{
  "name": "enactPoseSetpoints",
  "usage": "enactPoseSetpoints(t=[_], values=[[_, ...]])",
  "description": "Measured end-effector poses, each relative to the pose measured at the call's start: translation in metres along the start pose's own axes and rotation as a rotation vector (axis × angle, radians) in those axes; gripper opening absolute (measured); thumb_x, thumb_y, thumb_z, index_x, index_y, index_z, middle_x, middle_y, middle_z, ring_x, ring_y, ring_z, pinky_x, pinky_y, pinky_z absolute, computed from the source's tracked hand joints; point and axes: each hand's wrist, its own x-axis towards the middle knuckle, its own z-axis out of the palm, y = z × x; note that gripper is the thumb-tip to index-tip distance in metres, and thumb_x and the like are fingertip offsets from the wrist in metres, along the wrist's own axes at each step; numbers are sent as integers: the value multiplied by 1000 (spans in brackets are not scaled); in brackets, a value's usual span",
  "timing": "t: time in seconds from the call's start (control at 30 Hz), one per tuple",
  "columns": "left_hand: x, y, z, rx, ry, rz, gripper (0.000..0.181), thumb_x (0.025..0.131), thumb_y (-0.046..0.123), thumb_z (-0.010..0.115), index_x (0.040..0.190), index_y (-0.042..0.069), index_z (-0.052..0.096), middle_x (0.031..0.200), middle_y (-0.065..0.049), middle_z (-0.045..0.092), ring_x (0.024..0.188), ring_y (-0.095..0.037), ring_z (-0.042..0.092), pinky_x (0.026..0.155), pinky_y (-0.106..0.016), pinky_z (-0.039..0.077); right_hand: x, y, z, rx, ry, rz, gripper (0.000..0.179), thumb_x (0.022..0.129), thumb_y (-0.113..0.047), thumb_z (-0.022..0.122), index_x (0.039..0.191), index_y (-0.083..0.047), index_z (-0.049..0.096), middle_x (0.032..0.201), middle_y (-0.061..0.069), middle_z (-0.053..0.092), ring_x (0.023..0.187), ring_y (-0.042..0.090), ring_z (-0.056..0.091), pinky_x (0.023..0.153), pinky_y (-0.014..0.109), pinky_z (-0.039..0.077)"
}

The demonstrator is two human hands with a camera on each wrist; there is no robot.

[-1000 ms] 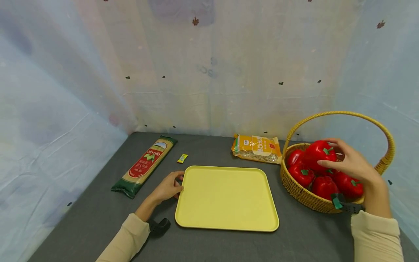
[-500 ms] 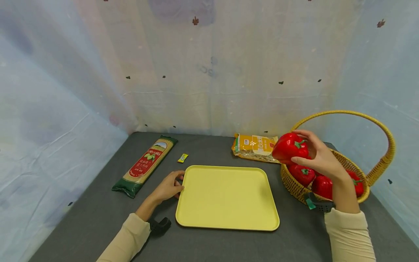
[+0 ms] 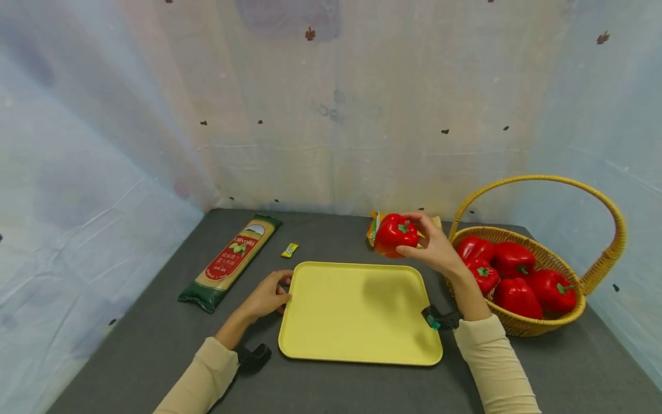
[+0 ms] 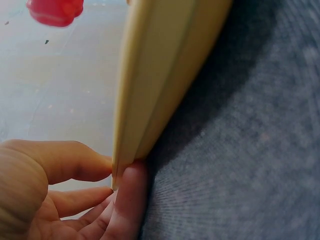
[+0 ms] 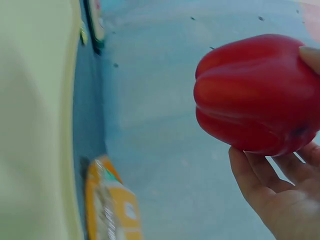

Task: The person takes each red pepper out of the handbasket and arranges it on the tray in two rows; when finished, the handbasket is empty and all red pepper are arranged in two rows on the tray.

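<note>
My right hand (image 3: 433,246) grips a red bell pepper (image 3: 395,234) with a green stem, held in the air above the far right part of the yellow tray (image 3: 357,313). In the right wrist view the pepper (image 5: 255,95) sits between the thumb and the fingers. My left hand (image 3: 266,296) pinches the tray's left rim; the left wrist view shows the thumb on one side of the rim (image 4: 145,90) and fingers on the other. To the right, a wicker basket (image 3: 522,330) with a tall handle holds several more red bell peppers (image 3: 517,298).
A long green and tan packet (image 3: 233,261) lies left of the tray. Beside it is a small yellow wrapped packet (image 3: 289,250). Behind the held pepper, an orange food bag (image 5: 112,205) is partly hidden in the head view. A curtain-like cloth backs the grey table.
My right hand has lifted the bell pepper out of the basket and carried it left to the tray's far right. The left hand has stayed at the tray's left rim.
</note>
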Motion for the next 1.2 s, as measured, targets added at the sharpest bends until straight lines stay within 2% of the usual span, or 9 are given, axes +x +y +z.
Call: enactPoseSetpoints(t=[0.13, 0.27, 0.37, 0.5, 0.63, 0.93, 1.07, 1.2], values=[[-2, 4, 0, 10, 8, 9, 54, 86, -6, 56, 137, -8, 36, 116, -24, 44, 75, -24, 57, 52, -37, 54, 11, 8, 21, 39, -45, 0, 64, 80, -3, 68, 136, -3, 36, 134, 17, 39, 116, 37, 48, 86, 29, 51], [3, -6, -2, -12, -14, 27, 55, 86, -3, 58, 137, -5, 38, 116, -21, 44, 73, -19, 57, 50, -31, 53, 20, 14, 42, 63, -81, 15, 63, 81, -8, 69, 136, -6, 39, 135, 16, 38, 115, 38, 50, 85, 34, 53], [5, -13, -3, -32, -27, 27, 56, 86, -2, 58, 138, -4, 37, 117, -21, 44, 73, -19, 58, 50, -32, 53, 25, 9, 59, 47, -97, 17, 61, 82, -9, 69, 136, -4, 41, 134, 18, 40, 112, 39, 52, 84, 40, 53], [5, -14, -3, -34, -31, 19, 56, 86, -1, 57, 138, -4, 36, 118, -21, 43, 74, -20, 58, 51, -32, 54, 33, 11, 80, 9, -93, 29, 60, 82, -7, 69, 135, -1, 43, 132, 21, 44, 110, 38, 53, 86, 45, 52], [6, -14, -3, -42, -31, 15, 55, 87, -1, 57, 138, -3, 37, 118, -21, 43, 74, -19, 58, 52, -32, 54, 43, 31, 98, -6, -82, 31, 63, 80, -11, 72, 136, -7, 44, 132, 15, 46, 112, 34, 51, 89, 45, 50], [7, -13, -3, -36, -24, 5, 55, 86, -2, 58, 137, -4, 38, 118, -20, 43, 74, -18, 57, 52, -31, 54, 51, 45, 135, -33, -60, 12, 59, 77, -18, 76, 127, -10, 47, 123, 7, 54, 107, 23, 55, 89, 36, 51], [7, -12, -3, -29, -25, -3, 55, 86, -2, 58, 138, -4, 38, 118, -20, 43, 74, -18, 57, 52, -31, 54, 52, 44, 146, -61, -72, 31, 59, 76, -20, 77, 127, -9, 48, 122, 6, 55, 107, 22, 55, 90, 35, 51], [7, -12, -3, -30, -29, -7, 56, 86, -2, 58, 138, -3, 37, 118, -20, 43, 74, -19, 57, 52, -31, 54, 48, 29, 152, -25, -96, 25, 60, 77, -14, 76, 127, 1, 46, 124, 16, 53, 109, 33, 54, 92, 43, 49]])
